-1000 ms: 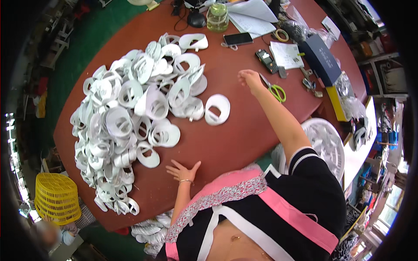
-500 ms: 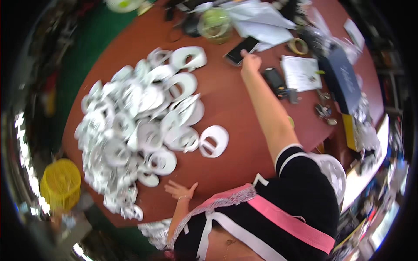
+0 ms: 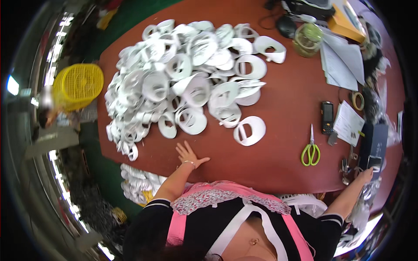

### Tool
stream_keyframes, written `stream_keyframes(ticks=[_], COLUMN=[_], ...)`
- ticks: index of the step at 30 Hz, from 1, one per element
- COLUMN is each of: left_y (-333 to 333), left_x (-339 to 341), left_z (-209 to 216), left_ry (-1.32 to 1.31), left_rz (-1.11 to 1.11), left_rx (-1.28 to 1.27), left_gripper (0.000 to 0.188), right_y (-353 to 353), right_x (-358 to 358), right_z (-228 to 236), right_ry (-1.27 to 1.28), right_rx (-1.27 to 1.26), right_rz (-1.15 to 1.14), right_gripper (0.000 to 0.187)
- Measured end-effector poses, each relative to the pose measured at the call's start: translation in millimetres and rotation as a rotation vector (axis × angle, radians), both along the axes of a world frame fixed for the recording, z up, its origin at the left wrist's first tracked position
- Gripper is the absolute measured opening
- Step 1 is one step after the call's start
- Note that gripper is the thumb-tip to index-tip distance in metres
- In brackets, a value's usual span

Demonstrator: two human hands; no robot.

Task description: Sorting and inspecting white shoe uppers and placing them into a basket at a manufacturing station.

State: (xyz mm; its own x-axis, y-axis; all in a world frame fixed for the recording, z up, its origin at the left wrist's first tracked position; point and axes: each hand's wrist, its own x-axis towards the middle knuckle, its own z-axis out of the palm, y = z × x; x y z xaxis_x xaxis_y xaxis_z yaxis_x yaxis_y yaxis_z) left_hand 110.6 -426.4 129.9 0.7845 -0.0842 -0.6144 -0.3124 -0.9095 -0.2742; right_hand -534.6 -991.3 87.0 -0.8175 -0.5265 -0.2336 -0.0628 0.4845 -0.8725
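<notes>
My left hand point(image 3: 190, 156) lies on the reddish-brown table point(image 3: 278, 130) with its fingers spread, close to the near edge of a heap of white visor-shaped pieces point(image 3: 179, 65). One white piece point(image 3: 259, 129) lies a little apart, at the right side of that heap. At the far right, my right hand point(image 3: 365, 174) holds a dark phone point(image 3: 375, 162) by its near end. The phone is over the end of a long dark blue box point(image 3: 377, 139). Part of the right hand's fingers is too small to make out.
Green-handled scissors point(image 3: 311, 152) lie right of centre. Beyond them are a handheld scanner point(image 3: 327, 116), papers point(image 3: 348, 123), a tape roll point(image 3: 357, 101), a glass jar point(image 3: 307, 40) and a black mouse point(image 3: 286, 27). A yellow basket point(image 3: 80, 85) stands off the table's left side.
My right hand has carried the phone from beside the papers at the back toward the near right, over the blue box. The view has turned. My left hand stays spread on the table.
</notes>
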Motion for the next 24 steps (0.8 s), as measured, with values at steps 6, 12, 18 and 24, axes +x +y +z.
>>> stream_keyframes(ticks=[6,12,18,24], left_y=[6,21,70,192], left_x=[4,7,26,71], left_z=[-9,-12,-8,-13], left_ry=[0.058,0.053,0.130,0.358], left_rz=[0.040,0.021,-0.085,-0.352], left_rx=[-0.130,-0.228,-0.603,-1.035], left_gripper=[0.148,0.144,0.124,0.061], right_y=[85,316,471,405], right_x=[145,442,580,701], right_z=[39,89,82,58], right_ry=[0.811,0.351,-0.284,-0.255], right_rx=[-0.009,-0.293,-0.364,-0.166], right_rz=[0.555,1.466,2.004,1.396], right_gripper=[0.036,0.019,0.012,0.019])
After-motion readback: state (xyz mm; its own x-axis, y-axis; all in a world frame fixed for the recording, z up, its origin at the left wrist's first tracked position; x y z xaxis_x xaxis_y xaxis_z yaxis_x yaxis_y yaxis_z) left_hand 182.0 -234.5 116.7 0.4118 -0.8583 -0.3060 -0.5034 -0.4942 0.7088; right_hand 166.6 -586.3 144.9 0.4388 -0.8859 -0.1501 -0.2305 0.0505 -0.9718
